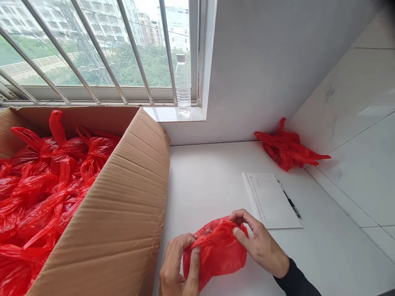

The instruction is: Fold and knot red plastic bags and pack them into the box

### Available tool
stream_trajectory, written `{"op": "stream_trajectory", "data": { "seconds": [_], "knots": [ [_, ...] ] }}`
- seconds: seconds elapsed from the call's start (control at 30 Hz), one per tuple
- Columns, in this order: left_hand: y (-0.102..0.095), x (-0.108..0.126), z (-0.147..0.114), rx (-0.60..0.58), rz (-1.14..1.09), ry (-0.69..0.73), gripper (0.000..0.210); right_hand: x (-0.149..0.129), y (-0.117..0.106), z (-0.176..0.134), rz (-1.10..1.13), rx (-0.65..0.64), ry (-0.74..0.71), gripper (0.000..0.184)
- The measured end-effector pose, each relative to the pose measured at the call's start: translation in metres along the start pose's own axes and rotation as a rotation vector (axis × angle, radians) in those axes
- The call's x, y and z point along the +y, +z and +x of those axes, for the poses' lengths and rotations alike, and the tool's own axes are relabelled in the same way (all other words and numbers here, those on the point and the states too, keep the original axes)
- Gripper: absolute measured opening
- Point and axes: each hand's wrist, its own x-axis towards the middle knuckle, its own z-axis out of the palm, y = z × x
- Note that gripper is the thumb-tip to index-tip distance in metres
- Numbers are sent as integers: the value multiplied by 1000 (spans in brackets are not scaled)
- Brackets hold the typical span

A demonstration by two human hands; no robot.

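A small red plastic bag (217,253) with something inside rests on the white table (210,176) at the bottom centre. My left hand (177,267) pinches its left rim between thumb and fingers. My right hand (261,242), in a dark sleeve, grips the right rim, and the bag's mouth is held apart between the two. Left of my hands stands a large cardboard box (123,213) filled with several tied red bags (43,185).
A notepad (271,199) with a black pen (289,200) beside it lies right of centre. A heap of empty red bags (285,148) sits in the far right corner by the wall. A clear water bottle (183,84) stands on the windowsill.
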Motion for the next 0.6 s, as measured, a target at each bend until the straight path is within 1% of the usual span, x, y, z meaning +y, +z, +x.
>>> {"op": "stream_trajectory", "data": {
  "seconds": [0.07,0.13,0.2,0.23,0.3,0.33,0.47,0.53,0.6],
  "knots": [
    [5,3,0,-13,-1,61,17,-4,3,0,-9,-38,-7,17],
    [10,4,-1,-26,17,125,21,-7,7,-1,-12,-54,-13,15],
    [12,4,-1,-26,11,158,13,-8,9,-2,18,-40,-14,17],
    [11,4,-1,-15,-3,152,8,-7,10,-2,44,-21,-10,20],
    [7,2,-1,26,-38,89,5,-4,9,-3,123,42,9,23],
    [3,1,-1,49,-49,34,8,-1,8,-3,174,74,23,24],
    [-7,3,-2,139,-48,-240,35,4,3,-2,395,158,45,23],
    [-10,10,-3,171,-86,-275,41,3,1,-1,445,180,20,21],
    [-12,19,-3,174,-152,-227,42,1,-1,-1,442,197,-2,20]
  ]
}}
